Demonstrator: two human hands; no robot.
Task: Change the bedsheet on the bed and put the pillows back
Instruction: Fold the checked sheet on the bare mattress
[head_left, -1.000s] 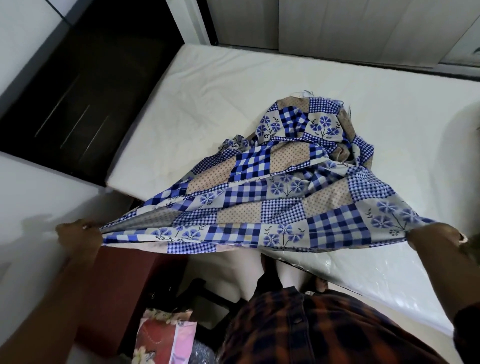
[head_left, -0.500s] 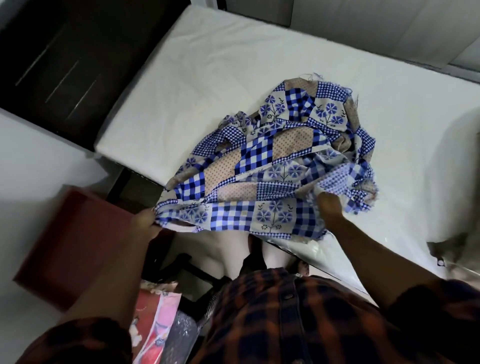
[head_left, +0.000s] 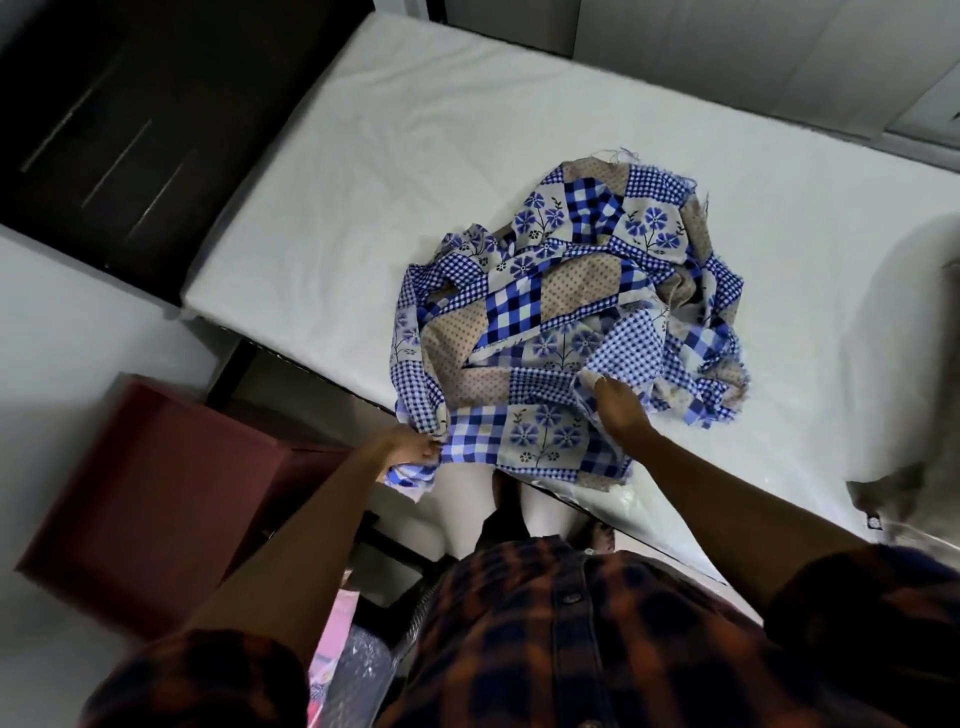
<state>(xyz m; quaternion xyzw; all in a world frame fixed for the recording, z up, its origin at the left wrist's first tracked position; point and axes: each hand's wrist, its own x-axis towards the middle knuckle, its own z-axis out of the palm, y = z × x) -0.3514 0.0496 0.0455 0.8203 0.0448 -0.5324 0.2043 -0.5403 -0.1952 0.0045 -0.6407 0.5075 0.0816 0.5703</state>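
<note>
The bedsheet (head_left: 561, 312), a blue patchwork of gingham, flowers and dotted tan, lies bunched in a heap at the near edge of the white mattress (head_left: 389, 156). The left hand (head_left: 410, 449) pinches its overhanging near-left corner. The right hand (head_left: 618, 405) grips a gingham fold, fingertips buried in cloth. A pale bundle at the right edge is cut off.
</note>
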